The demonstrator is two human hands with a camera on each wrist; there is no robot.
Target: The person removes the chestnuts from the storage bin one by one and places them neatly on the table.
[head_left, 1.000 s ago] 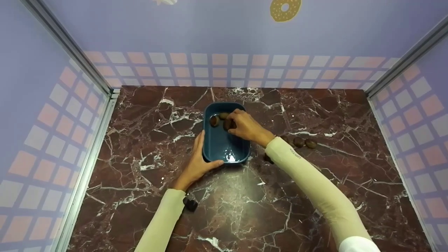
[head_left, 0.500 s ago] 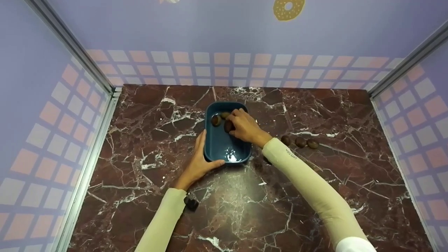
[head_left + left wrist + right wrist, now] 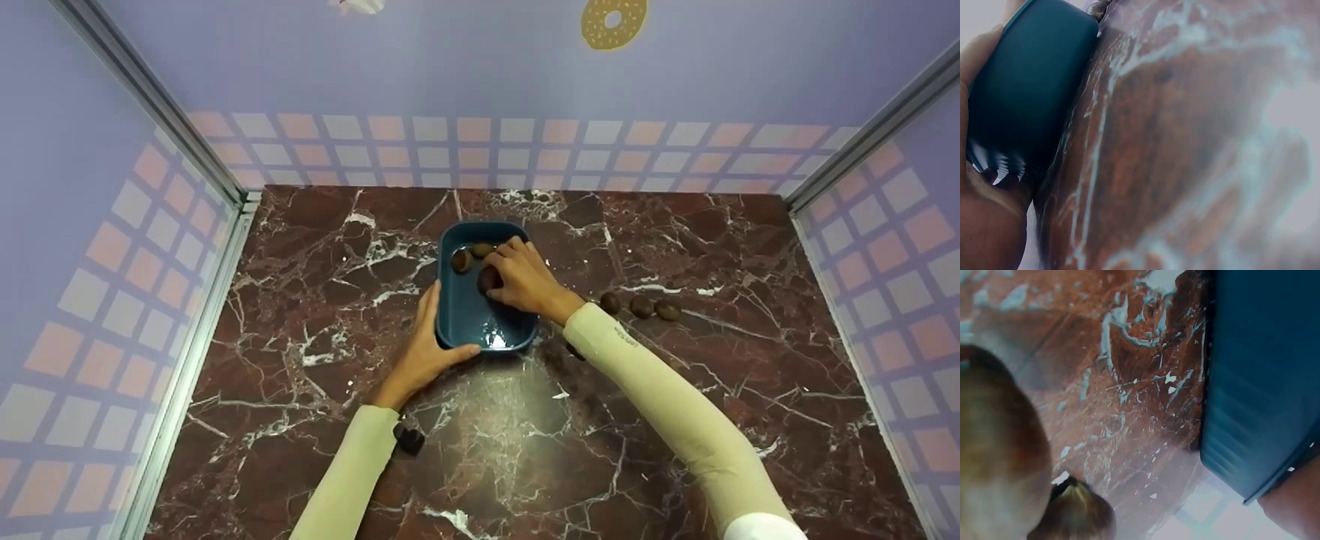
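While the left hand [image 3: 422, 349] holds the near-left corner of a dark blue-green rectangular container with rounded corners [image 3: 469, 319], its thumb against the near wall and its fingers along the left wall, the right hand [image 3: 525, 279] reaches over the container's right wall and pinches a glossy dark-brown rounded nut [image 3: 488, 280] inside it. Whether that nut touches the container's floor cannot be told.

Two more lie by the container's far-left corner: a brown rounded nut with a paler patch [image 3: 461, 261] and, just beside it, an olive-brown oval nut [image 3: 482, 250]. The container stands on a dark red, white-veined marble-patterned bench [image 3: 300, 300], a little left of its middle and closer to the far edge than the near one.

Between the container and the bench's right edge, three glossy brown rounded nuts [image 3: 641, 307] lie in a short row. Both arms wear pale yellow-green sleeves [image 3: 660, 397], and a small black device [image 3: 409, 437] sits at the left wrist. Behind the far edge rises a lilac wall with pink and white squares [image 3: 480, 75].
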